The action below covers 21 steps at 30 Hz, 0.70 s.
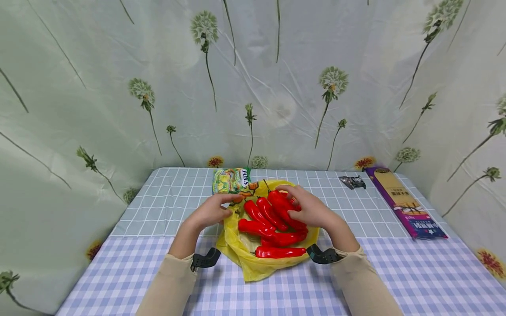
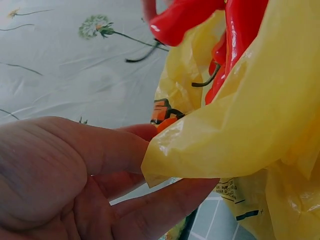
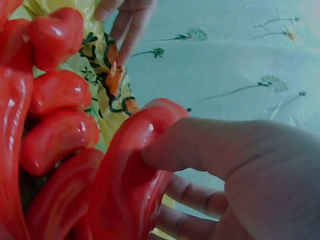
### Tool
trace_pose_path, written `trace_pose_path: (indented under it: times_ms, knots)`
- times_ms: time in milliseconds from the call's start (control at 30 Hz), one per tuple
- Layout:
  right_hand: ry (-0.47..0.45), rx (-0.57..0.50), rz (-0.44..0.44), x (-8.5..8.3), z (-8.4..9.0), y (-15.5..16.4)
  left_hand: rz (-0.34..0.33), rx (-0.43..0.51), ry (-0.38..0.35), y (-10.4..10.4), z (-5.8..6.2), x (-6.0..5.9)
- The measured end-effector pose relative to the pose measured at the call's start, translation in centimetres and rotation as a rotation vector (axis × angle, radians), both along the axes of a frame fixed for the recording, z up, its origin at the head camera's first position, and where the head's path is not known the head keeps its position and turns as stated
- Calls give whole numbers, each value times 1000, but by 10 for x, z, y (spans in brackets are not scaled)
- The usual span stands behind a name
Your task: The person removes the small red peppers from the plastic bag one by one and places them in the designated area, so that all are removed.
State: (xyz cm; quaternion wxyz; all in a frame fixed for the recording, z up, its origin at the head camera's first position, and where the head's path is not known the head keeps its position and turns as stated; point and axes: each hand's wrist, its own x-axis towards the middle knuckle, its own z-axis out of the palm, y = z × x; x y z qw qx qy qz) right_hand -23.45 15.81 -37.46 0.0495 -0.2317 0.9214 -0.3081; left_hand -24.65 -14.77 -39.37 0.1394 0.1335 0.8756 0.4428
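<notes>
Centre of the head view: one yellow bag (image 1: 258, 270), mouth spread, with red peppers (image 1: 272, 239) heaped inside. Item: my right hand (image 1: 310, 206), partly closed, holds one upper-right pepper (image 1: 281, 204) between thumb and fingers. Item: my left hand (image 1: 209, 211), nearly closed, pinches the bag's left rim (plastic hides the thumb tip). Upper centre: one green packet (image 1: 229, 180). Right side: one long purple packet (image 1: 405, 202).
</notes>
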Motion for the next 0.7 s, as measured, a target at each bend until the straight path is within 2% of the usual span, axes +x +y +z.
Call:
trace_pose_path:
  times_ms: [167, 700]
  knots:
    - [10, -79, -61, -3, 2, 8, -5, -9, 4, 0, -1, -2]
    - [129, -217, -259, -17, -4, 38, 0, 13, -21, -6, 0, -2]
